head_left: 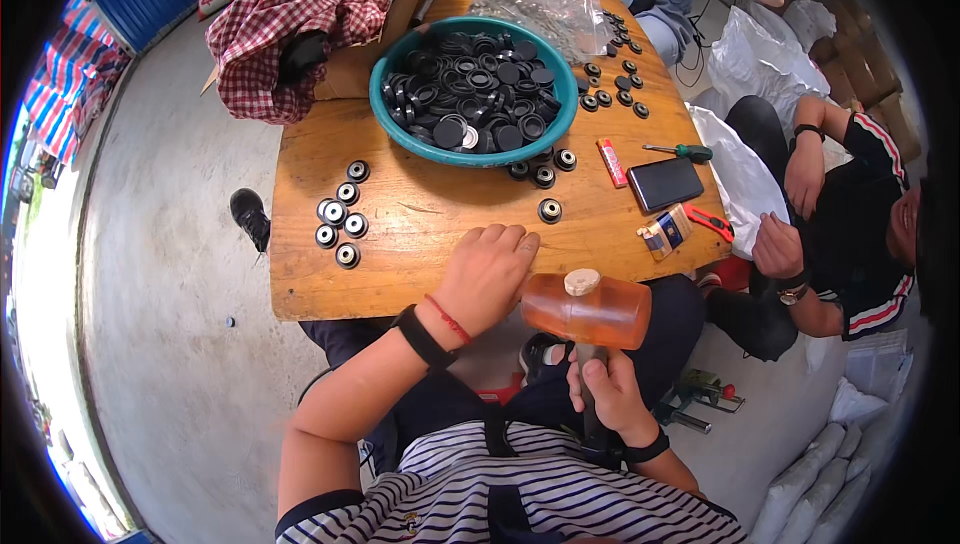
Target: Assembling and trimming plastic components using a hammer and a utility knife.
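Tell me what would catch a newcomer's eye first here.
A large teal basin heaped with black round parts dominates the far half of the wooden table. Next comes the translucent orange mallet in the right hand, by the near edge. A red-and-white checked cloth lies bunched at the far left.

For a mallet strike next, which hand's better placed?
Right hand, likely: it's wrapped around the handle of the mallet. The left hand is at the table's near edge, off the handle.

Washed-out daylight glare at left, edges bowed
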### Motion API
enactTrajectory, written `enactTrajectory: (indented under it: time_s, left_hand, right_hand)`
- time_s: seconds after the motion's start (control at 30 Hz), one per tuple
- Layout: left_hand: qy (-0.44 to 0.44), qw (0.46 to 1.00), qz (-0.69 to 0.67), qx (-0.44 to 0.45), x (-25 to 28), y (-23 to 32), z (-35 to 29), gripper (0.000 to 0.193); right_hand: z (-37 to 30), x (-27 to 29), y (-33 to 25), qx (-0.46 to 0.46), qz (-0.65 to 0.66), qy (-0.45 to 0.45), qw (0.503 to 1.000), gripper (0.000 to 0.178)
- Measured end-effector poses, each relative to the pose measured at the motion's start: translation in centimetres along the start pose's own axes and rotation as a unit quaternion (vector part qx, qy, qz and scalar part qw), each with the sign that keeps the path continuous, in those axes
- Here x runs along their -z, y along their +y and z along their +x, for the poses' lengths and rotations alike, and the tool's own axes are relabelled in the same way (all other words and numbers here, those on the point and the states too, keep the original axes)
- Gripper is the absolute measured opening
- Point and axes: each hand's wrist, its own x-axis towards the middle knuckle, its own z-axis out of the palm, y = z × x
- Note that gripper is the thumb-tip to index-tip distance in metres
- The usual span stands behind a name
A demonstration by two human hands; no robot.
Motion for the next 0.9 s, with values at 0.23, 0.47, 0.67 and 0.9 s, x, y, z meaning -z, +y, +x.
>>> enactTrajectory:
  time_s: [0.23, 0.47, 0.67, 0.9]
  left_hand:
    - [0.054, 0.990, 0.121, -0.051, -6.7, 0.2, 3.2, 0.060]
    - [0.100, 0.993, 0.042, 0.045, -3.0, -4.0, -10.5, 0.048]
    - [0.195, 0.972, -0.102, 0.083, -1.3, -8.6, -15.9, 0.050]
    - [0.299, 0.934, -0.112, 0.160, -2.3, -9.7, -18.1, 0.078]
  right_hand:
    - [-1.4, 1.2, -0.2, 0.016, 0.019, 0.027, 0.999, 0.043]
    - [1.2, -2.0, -0.6, -0.024, -0.029, -0.012, 0.999, 0.039]
    - [6.4, -7.3, -2.1, -0.066, -0.124, -0.084, 0.986, 0.040]
    - [10.6, -13.8, -3.0, 0.067, -0.448, -0.127, 0.883, 0.048]
